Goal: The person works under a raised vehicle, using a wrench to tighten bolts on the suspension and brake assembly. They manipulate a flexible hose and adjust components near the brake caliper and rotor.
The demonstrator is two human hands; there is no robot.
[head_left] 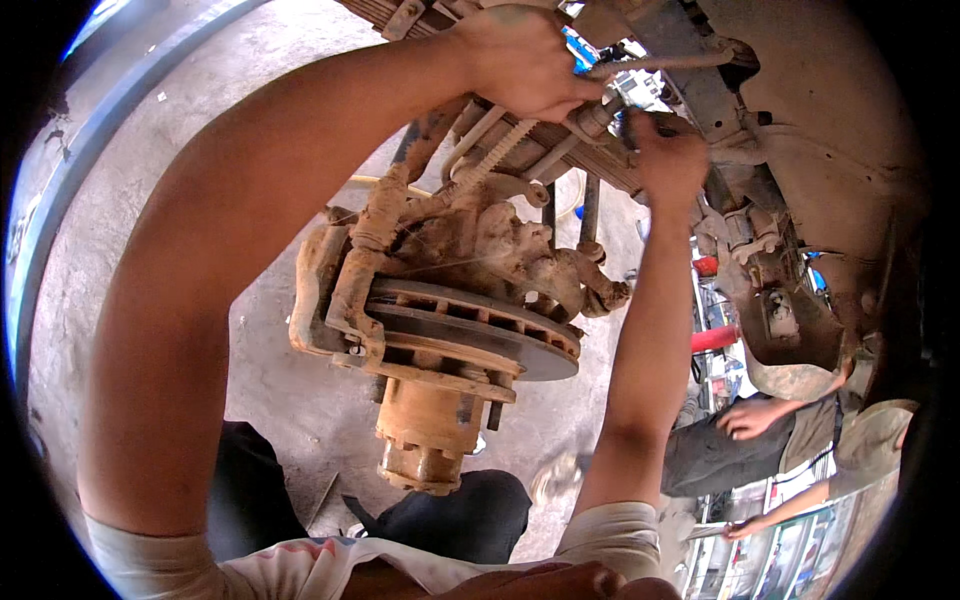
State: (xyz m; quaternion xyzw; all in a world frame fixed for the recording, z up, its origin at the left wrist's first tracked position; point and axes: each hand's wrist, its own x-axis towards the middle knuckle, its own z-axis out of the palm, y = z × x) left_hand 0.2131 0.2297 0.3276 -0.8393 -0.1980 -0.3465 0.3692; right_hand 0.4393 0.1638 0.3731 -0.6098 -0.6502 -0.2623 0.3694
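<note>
High in the head view, my left hand [522, 62] is curled beside the vehicle frame. Its thumb points right, toward a short rusty cylindrical part [597, 118], and its other fingers are mostly hidden. On the other side of that part, my right hand [672, 162] is closed, with fingers bent round something dark that I cannot make out. Below my hands hangs a dirt-caked wheel assembly: a brake disc [470, 335], a brake caliper [325, 285] at its left and a tan wheel hub [430, 425] pointing toward me. Leaf springs [560, 150] run behind it.
A rusty rod [665, 63] crosses just above my hands. The wheel arch [830, 110] covers the right side. Another person's hand [752, 416] shows at the lower right, near shelving [770, 540]. Concrete floor [270, 390] lies below, and a blue curved edge [40, 190] runs at far left.
</note>
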